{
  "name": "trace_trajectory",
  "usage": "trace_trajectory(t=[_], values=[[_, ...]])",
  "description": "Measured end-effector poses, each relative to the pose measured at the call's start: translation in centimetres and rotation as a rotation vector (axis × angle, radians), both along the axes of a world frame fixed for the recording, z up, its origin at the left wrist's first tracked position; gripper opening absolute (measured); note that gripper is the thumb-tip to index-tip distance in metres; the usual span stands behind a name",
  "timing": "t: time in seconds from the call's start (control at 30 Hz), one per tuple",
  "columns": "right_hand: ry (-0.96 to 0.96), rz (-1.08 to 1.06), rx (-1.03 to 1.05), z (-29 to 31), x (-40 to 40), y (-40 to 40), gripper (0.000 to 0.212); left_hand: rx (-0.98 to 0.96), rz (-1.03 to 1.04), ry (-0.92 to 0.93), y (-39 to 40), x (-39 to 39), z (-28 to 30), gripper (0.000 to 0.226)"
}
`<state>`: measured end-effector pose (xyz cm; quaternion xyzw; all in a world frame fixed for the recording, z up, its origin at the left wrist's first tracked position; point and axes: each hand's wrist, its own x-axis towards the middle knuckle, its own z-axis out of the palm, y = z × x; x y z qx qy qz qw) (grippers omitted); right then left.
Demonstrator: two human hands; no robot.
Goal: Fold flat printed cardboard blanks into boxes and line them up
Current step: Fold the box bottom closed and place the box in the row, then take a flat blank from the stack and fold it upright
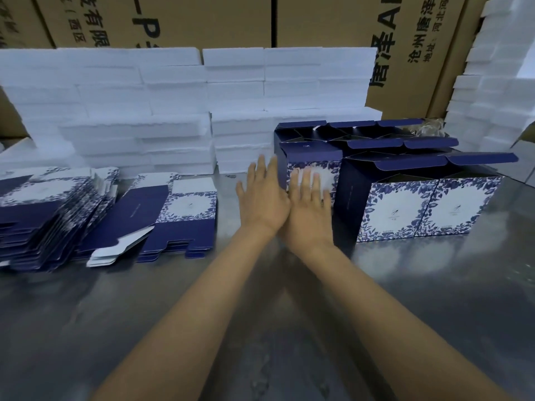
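Both hands flat against the new box [312, 169], fingers straight: right hand [309, 206] on its printed near face, left hand [262, 198] at its left edge. The row of finished boxes [428, 206] sits just right, so the push runs rightward.

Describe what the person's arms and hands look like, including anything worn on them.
Both forearms are bare, with no sleeves in view. The left hand and right hand wear no gloves, and no watch or bracelet shows at either wrist. No rings can be made out.
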<state>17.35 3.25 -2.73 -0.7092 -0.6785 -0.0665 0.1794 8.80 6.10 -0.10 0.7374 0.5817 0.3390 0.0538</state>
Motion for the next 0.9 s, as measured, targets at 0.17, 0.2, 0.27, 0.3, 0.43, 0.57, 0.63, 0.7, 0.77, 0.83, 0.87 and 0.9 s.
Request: trace_trajectory(t=[0.17,0.2,0.27,0.3,0.43,0.57,0.63,0.7,0.77,0.83,0.87,0.9], values=[[0.259,0.263,-0.212,-1.7,-5.0,-2.2,0.049,-0.066,0.113,-0.145,-3.5,-5.4,-2.5,0.052],[0.285,0.288,-0.242,-1.9,-6.1,-2.4,0.04,-0.063,0.136,-0.17,-3.9,-6.5,-2.8,0.051],[0.318,0.307,-0.27,-2.2,-8.4,-2.5,0.033,-0.039,0.171,-0.195,-4.3,-8.5,-3.0,0.049],[0.325,0.302,-0.272,-2.3,-9.4,-2.4,0.034,-0.026,0.182,-0.204,-4.3,-9.4,-3.0,0.048],[0.376,0.199,-0.296,-2.3,-12.3,-1.5,0.046,0.032,0.251,-0.279,-4.4,-12.7,-3.3,0.044],[0.411,0.129,-0.313,-2.0,-14.1,-0.6,0.057,0.071,0.38,-0.345,-4.4,-16.0,-4.2,0.04],[0.412,0.107,-0.254,-2.1,-14.4,-0.2,0.045,0.067,0.448,-0.379,-4.2,-17.6,-4.2,0.039],[0.466,0.086,-0.2,-2.0,-14.6,0.0,0.033,0.059,0.496,-0.429,-4.1,-18.7,-3.9,0.039],[0.553,0.08,-0.152,-1.8,-14.5,0.1,0.025,0.047,0.517,-0.449,-4.0,-19.3,-3.7,0.038],[0.614,0.087,-0.11,-1.3,-14.4,0.0,0.019,0.04,0.541,-0.435,-4.2,-19.7,-3.7,0.037],[0.627,0.087,-0.096,-1.0,-14.3,0.1,0.019,0.034,0.56,-0.423,-4.2,-20.0,-3.6,0.037],[0.64,0.083,-0.086,-0.7,-14.1,0.1,0.02,0.025,0.582,-0.417,-4.2,-20.2,-3.5,0.037]])
